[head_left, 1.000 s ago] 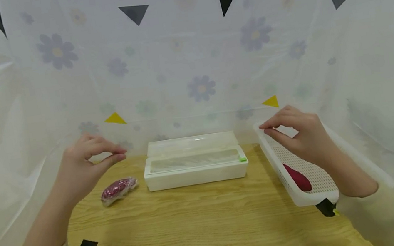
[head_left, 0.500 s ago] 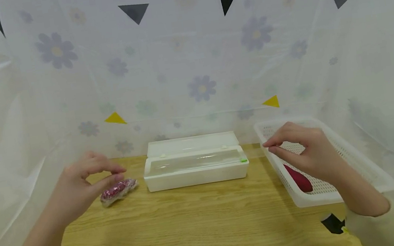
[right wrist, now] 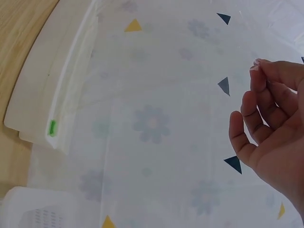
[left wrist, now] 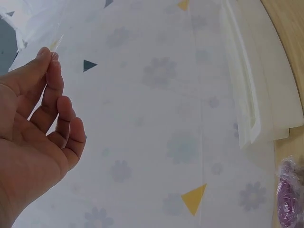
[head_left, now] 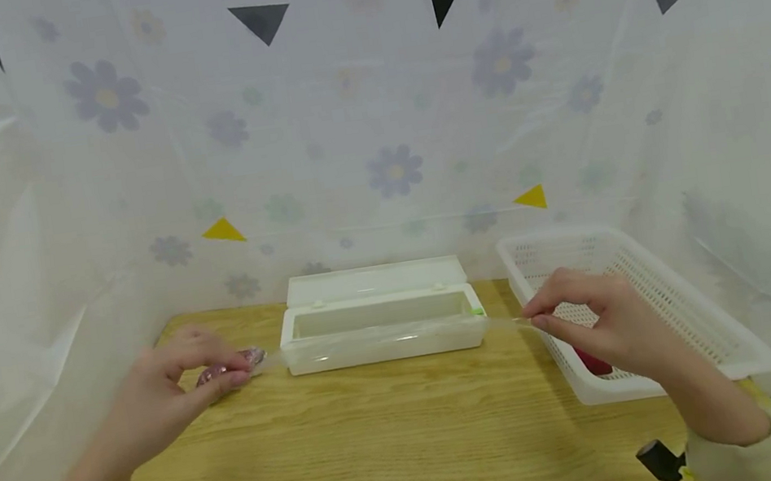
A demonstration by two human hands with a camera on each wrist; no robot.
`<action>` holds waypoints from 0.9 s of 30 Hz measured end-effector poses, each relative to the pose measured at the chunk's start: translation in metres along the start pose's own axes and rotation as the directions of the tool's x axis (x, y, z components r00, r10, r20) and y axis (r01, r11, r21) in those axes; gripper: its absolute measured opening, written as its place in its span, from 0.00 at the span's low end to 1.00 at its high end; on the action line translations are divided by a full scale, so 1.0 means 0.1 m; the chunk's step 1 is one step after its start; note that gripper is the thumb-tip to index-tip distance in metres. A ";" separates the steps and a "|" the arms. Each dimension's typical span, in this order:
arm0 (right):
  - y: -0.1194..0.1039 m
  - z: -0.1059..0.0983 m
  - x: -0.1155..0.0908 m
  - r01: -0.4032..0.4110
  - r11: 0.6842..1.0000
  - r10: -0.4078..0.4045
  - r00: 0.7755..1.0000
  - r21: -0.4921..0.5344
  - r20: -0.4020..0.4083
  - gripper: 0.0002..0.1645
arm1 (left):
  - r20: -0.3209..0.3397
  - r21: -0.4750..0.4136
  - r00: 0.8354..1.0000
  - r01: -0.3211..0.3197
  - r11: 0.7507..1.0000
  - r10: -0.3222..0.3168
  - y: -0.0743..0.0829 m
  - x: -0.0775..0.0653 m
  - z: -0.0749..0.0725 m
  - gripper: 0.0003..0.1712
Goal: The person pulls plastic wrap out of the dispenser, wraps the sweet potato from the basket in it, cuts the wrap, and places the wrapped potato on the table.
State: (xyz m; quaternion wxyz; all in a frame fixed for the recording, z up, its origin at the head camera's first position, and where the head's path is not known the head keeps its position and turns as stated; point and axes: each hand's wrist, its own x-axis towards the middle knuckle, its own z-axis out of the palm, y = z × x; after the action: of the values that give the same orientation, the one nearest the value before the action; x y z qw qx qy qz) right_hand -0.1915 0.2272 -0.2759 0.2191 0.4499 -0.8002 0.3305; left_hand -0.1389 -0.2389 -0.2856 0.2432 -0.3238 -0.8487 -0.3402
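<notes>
A sheet of clear cling film [head_left: 377,338] stretches between my two hands, crossing low in front of the white dispenser box [head_left: 394,298]. Thumb and index finger of my left hand [head_left: 176,385] pinch one corner, while those of my right hand [head_left: 607,316] pinch the other. In both wrist views the remaining fingers curl loosely. The box's lid [head_left: 375,281] is tipped back. Partly behind the left fingers in the head view lies a film-wrapped purple oblong item [left wrist: 289,197]. A dark red item [head_left: 592,362] lies in the basket, largely covered by my right hand.
The white perforated basket [head_left: 588,391] stands at the right on the wooden table [head_left: 384,438]. A bright green slider [right wrist: 52,128] sits at the box's right end. Behind hangs a flowered sheet [head_left: 353,113] with triangle stickers, enclosing the back and sides.
Both hands have come down, the left one noticeably more. The film between them now hangs lower, in front of the box, and its inside shows uncovered.
</notes>
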 end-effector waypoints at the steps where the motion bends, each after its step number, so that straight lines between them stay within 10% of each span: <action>1: 0.00 0.00 -0.01 0.004 1.000 -0.004 1.000 0.014 0.006 0.24 | 0.008 -0.002 1.000 0.003 1.000 -0.003 0.00 -0.01 0.00 0.21; 13: 0.08 0.08 -0.10 0.162 0.934 -0.189 0.980 0.318 0.056 0.24 | 0.179 -0.187 0.984 0.017 0.982 0.017 -0.03 -0.16 0.05 0.20; 27: 0.16 0.24 -0.34 0.102 0.896 -0.211 0.954 0.431 0.214 0.27 | 0.301 -0.311 0.952 0.034 0.950 0.065 -0.07 -0.37 0.17 0.19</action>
State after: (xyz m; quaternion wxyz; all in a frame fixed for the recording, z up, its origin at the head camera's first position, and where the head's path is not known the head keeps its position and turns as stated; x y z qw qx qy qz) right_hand -0.1891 0.2350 -0.3199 0.0397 0.5883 -0.6938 0.4134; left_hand -0.1226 -0.2440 -0.3231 0.0567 -0.4138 -0.8090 -0.4136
